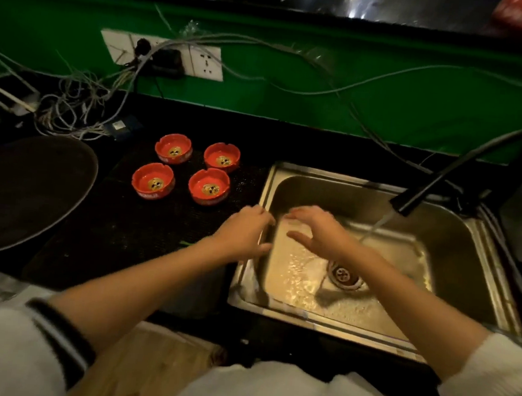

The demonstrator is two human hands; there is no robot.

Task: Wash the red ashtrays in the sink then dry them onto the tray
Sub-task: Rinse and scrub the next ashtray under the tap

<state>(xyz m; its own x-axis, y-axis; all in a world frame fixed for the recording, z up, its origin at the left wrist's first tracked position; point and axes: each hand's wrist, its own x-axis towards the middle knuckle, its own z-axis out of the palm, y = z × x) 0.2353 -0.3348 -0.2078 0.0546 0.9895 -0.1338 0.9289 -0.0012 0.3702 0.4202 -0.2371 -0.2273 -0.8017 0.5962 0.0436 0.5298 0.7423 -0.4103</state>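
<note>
Both of your hands are empty, fingers loosely spread: your left hand (244, 232) hovers over the sink's (484, 246) left rim and your right hand (316, 230) over the basin, just left of the stream from the tap (435, 186). The step in hand looks like reaching for the first of the four red ashtrays (182, 168), so take one at a time, fingers around the rim, and carry it level, since some seem to hold liquid. They sit on the dark counter (119, 233) beyond and to the left of your left hand, the nearest one just ahead of your fingertips, the rest farther off. The round dark tray (19, 194) lies well to the left of that hand, past the ashtrays. Water is already running, so bring each ashtray rightward under the stream, below your right palm
</note>
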